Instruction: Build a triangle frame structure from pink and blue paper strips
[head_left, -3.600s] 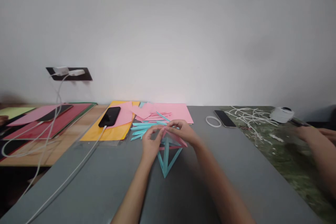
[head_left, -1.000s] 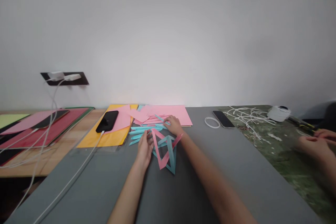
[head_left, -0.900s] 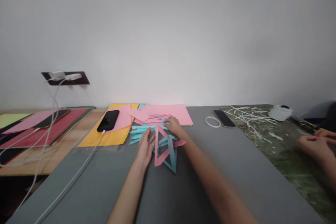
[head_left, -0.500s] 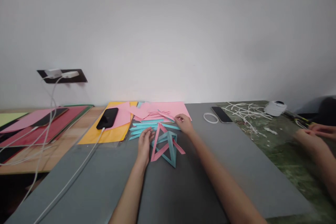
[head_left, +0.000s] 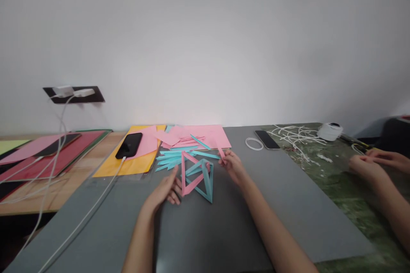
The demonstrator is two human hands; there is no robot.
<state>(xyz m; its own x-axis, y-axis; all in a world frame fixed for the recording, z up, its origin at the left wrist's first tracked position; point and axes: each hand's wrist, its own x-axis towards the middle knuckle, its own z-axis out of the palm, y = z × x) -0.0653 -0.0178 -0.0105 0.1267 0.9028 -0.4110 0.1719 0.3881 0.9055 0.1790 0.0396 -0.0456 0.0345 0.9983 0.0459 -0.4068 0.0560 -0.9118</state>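
One pink strip point(head_left: 221, 152) is pinched narrowly between the fingertips of my right hand point(head_left: 234, 167), near its lower end, probably so that the rest of its length stands free of my fingers. My left hand point(head_left: 165, 188) is loose and wide, fingers spread just beside the pink and blue paper frame point(head_left: 208, 181), perhaps to keep it from tipping; I cannot tell whether a fingertip touches it. The frame rests on the grey table point(head_left: 288, 217) between my two hands, which seems a handy spot for reaching it from either side. Beyond it, the blue strips point(head_left: 169, 161) lie in a loose fan in front of the pink sheets point(head_left: 221, 135), likely left there to be within easy reach. The upper part of my strip blurs against those sheets, so its tip is hard to make out. The frame's bars overlap, and I cannot see how its corners are joined or which bars belong behind. To my right, a co-worker's hands point(head_left: 368, 171) meet over something too small to name, and the arms are cut off by the edge of view.
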